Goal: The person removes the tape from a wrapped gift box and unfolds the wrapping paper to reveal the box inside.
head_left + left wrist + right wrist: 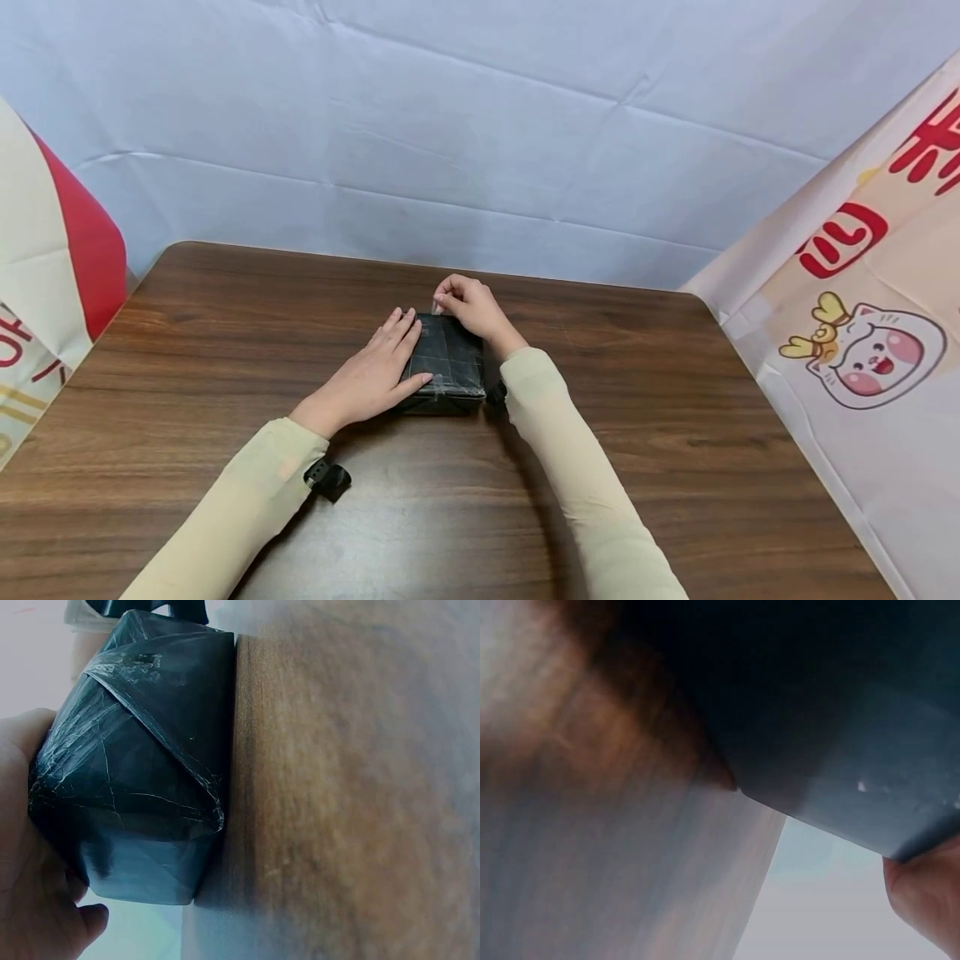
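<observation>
A box wrapped in black paper with clear tape over it (453, 354) lies on the wooden table. My left hand (375, 371) rests on its left side, fingers stretched over the top and thumb toward the near edge. In the left wrist view the box (150, 750) shows a folded, taped end, with my left hand (34, 885) along its side. At the far edge my right hand (471, 307) pinches a small whitish strip of tape (437, 308). The right wrist view shows the dark box side (840, 765) and part of my right hand (926, 896) at its corner.
The brown wooden table (225, 333) runs out on all sides of the box. A pale cloth backdrop (480, 125) hangs behind it, and a printed banner (862, 333) hangs at the right. Each wrist wears a black strap, the left strap (327, 479) showing clearly.
</observation>
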`<control>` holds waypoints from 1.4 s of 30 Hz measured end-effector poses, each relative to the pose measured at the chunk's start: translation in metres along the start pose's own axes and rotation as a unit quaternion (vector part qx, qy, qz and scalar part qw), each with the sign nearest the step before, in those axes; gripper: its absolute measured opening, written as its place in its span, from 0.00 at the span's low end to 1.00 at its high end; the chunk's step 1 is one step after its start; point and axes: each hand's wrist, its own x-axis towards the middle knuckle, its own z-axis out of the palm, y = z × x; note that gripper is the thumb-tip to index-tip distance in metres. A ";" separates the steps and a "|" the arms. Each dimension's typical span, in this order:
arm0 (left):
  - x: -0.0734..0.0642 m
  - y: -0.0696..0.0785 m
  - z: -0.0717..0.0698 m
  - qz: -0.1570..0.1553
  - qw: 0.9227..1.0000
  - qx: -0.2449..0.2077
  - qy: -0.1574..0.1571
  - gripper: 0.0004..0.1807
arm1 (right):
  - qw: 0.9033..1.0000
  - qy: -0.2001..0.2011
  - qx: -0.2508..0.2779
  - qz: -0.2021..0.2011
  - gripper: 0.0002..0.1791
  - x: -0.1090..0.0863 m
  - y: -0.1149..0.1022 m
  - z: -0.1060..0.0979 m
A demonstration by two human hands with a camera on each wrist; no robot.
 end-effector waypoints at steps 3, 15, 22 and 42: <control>0.000 0.000 0.000 0.000 1.000 0.001 0.001 0.41 | 1.000 -0.007 0.001 0.006 0.07 0.003 -0.001 -0.001; -0.001 0.000 0.001 0.002 1.000 0.002 0.004 0.41 | 0.999 -0.002 0.028 0.039 0.09 0.008 0.001 -0.002; -0.002 0.001 -0.001 -0.001 1.000 0.004 -0.001 0.41 | 0.998 0.017 0.033 0.057 0.13 0.009 0.006 -0.004; -0.002 0.001 -0.001 -0.005 1.000 -0.003 0.000 0.42 | 0.987 0.054 0.127 0.077 0.19 0.007 0.010 -0.003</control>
